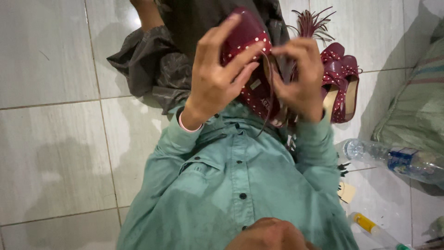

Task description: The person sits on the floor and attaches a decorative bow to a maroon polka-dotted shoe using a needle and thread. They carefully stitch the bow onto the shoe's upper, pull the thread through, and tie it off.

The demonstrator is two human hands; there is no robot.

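My left hand (215, 78) grips a dark red shoe (249, 39) studded with small white dots, held up in front of my chest with its sole side turned toward me. My right hand (298, 76) is at the shoe's right edge, fingers pinched on a thin strap or thread there; what exactly it pinches is hidden. A matching red shoe (341, 88) lies on the tiled floor just right of my right hand. I wear a teal buttoned shirt (231, 185).
A dark grey cloth (152, 65) covers my lap. A red tassel (311, 23) lies behind the shoes. A clear plastic bottle (393, 159), a woven sack (416, 106), a small paper tag (347, 192) and a yellow-tipped tube (367, 225) lie at the right.
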